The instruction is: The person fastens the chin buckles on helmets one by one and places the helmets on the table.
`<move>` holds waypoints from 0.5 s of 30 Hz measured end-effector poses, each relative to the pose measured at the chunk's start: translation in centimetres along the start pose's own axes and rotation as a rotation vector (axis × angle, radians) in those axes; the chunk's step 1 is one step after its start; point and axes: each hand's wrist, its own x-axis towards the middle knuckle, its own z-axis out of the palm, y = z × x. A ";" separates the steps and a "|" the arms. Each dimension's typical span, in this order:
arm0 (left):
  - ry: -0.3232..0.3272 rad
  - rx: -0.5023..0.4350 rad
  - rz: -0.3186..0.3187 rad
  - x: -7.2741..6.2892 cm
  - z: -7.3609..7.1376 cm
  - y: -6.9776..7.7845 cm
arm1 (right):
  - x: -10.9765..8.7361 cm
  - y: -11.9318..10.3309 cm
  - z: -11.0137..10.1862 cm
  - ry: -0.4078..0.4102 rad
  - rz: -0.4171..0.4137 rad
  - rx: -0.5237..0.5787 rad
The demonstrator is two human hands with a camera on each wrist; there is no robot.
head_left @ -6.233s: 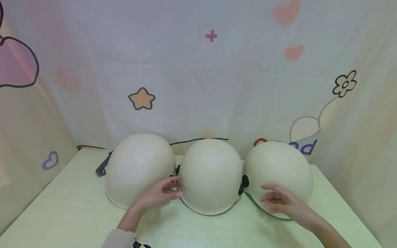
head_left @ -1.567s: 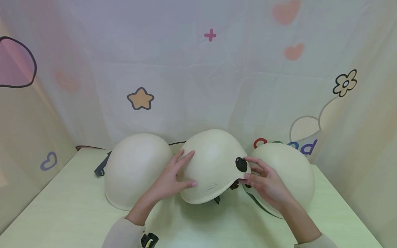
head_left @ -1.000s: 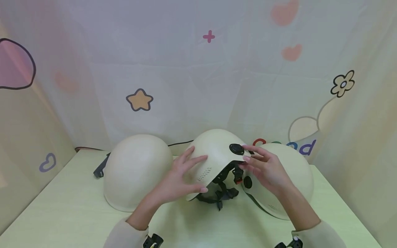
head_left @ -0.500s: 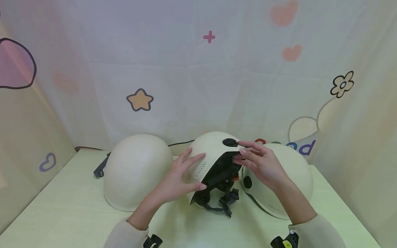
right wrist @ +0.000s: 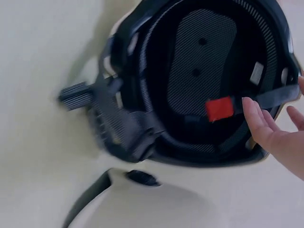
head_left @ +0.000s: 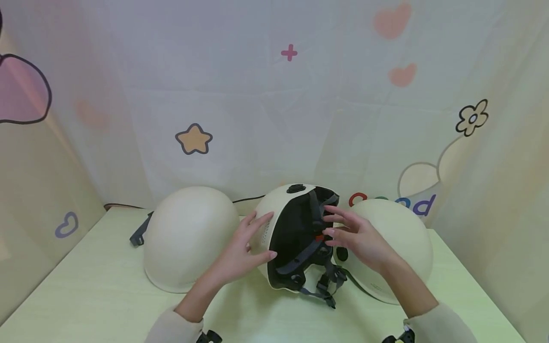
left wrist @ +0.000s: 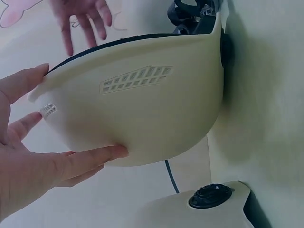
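A cream helmet (head_left: 279,205) lies tipped on its side in the middle of the table, its black padded inside turned to the right. My left hand (head_left: 240,247) holds its front end, thumb at the rim and fingers spread over the shell, as the left wrist view shows. Before the opening is my right hand (head_left: 360,238), fingers loosely extended. In the right wrist view its fingertips are close to a dark chin strap (right wrist: 280,96) with a red buckle tab (right wrist: 220,109); whether they touch is unclear. More straps and a buckle (head_left: 328,286) hang out below.
Another cream helmet (head_left: 190,238) stands upright on the left, with a dark buckle (head_left: 139,236) beside it. A third helmet (head_left: 399,247) stands at right, close behind the right hand. The pale table (head_left: 94,286) meets a printed curtain (head_left: 257,119) at the back.
The middle helmet, upright at first, has been lifted and rolled onto its side, its inside and straps turning into view. My right hand has come off its edge; the outer helmets stay put.
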 end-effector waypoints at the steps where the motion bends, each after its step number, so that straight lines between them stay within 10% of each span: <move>1: 0.003 -0.010 -0.006 -0.1 0.0 -0.1 | -0.2 0.3 -0.1 0.007 0.017 -0.009; 15: 0.012 0.062 -0.037 -1.4 -0.6 -1.8 | -2.6 5.0 -1.1 0.095 0.178 -0.037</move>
